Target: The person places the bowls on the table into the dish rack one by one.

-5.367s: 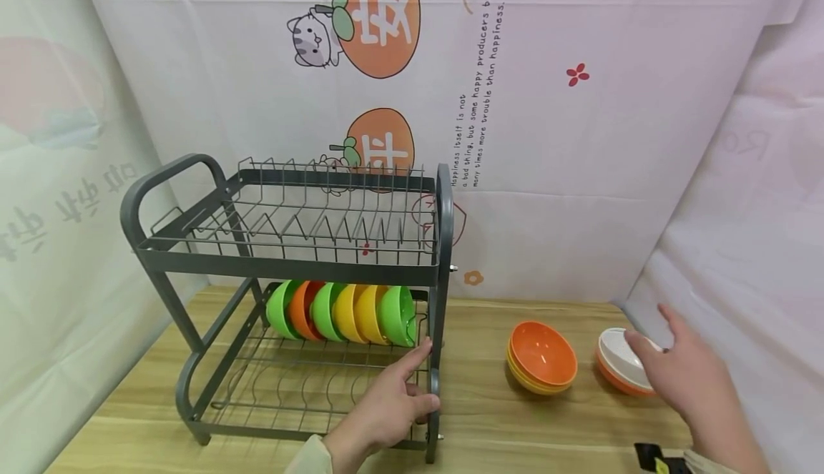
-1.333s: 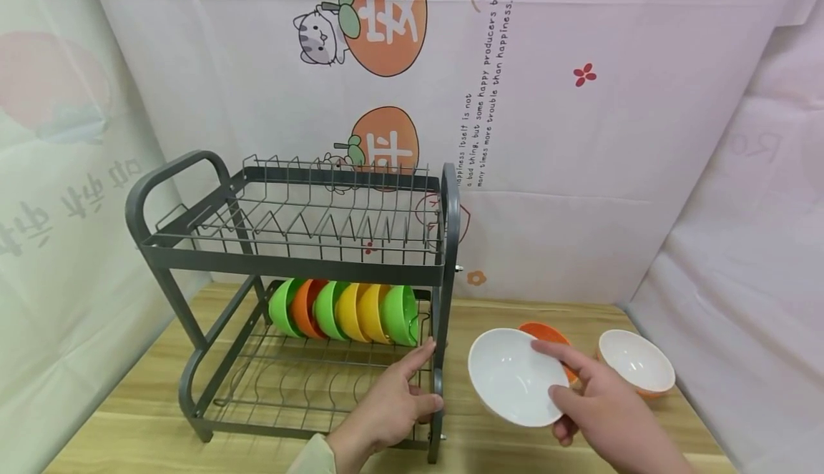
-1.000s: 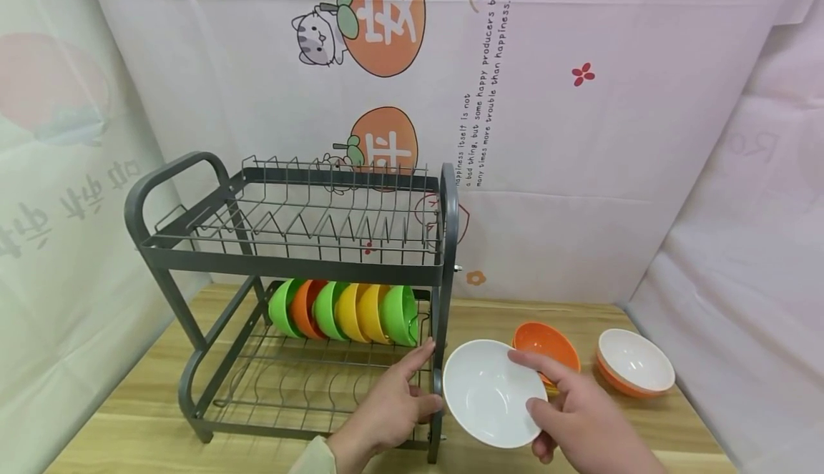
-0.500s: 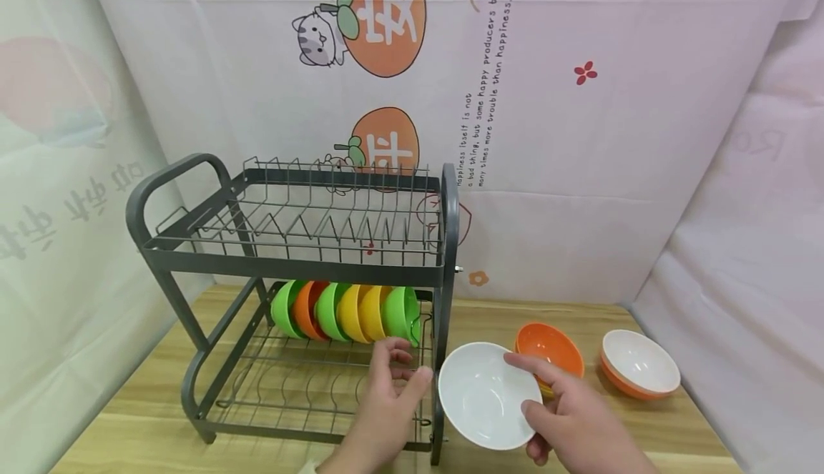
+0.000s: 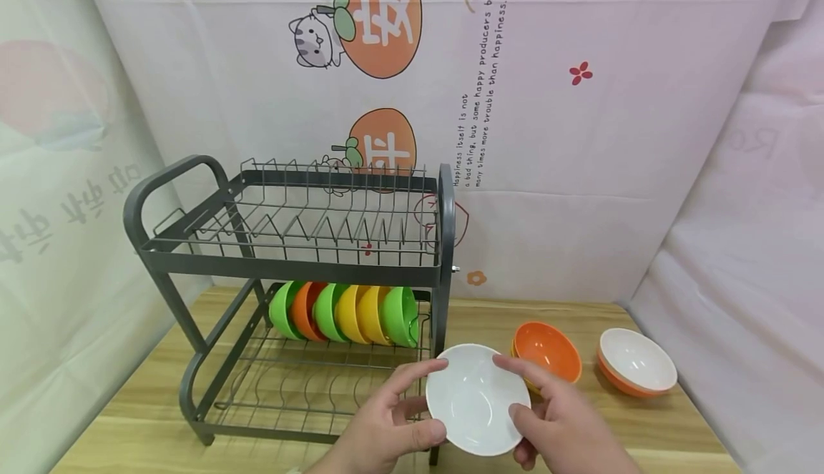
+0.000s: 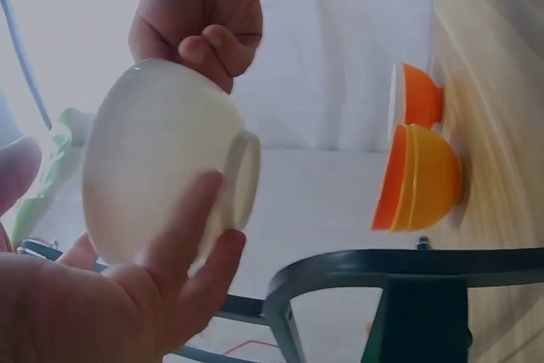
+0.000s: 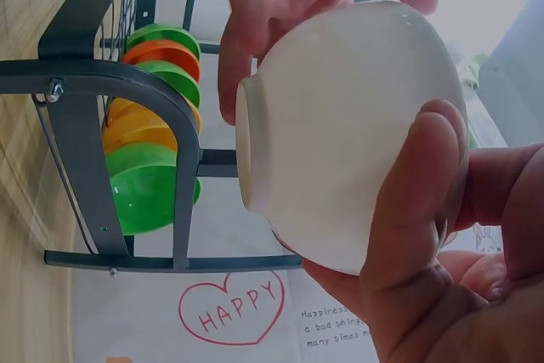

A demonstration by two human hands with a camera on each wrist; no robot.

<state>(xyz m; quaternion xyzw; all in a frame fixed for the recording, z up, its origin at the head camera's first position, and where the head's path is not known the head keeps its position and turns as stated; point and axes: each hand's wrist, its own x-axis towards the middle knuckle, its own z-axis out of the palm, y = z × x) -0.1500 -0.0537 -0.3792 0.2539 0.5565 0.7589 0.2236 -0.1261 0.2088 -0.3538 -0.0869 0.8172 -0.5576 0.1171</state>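
Observation:
My right hand [image 5: 560, 417] grips a white bowl [image 5: 478, 399] by its right side, thumb at the rim and fingers behind. The bowl is tilted, its inside facing the head camera. At its left side is my left hand [image 5: 389, 417], fingers spread around the outer wall. In the left wrist view, those fingers [image 6: 183, 231] overlap the bowl [image 6: 161, 150] near its foot ring, with the thumb off the rim. The right wrist view shows the bowl [image 7: 348, 133] pale outside, my right thumb [image 7: 425, 167] lying along it.
A dark two-tier dish rack [image 5: 296, 268] stands left; several green, orange and yellow bowls [image 5: 350, 314] stand on edge in its lower tier. Right of it are a stack topped by an orange bowl [image 5: 547, 352] and another topped by a white bowl [image 5: 637, 361]. Printed cloth [image 5: 547, 174] hangs behind.
My right hand has lifted a white bowl from the right-hand stack and carried it left to beside the rack. My left hand has left the rack's post and come to the bowl's left side.

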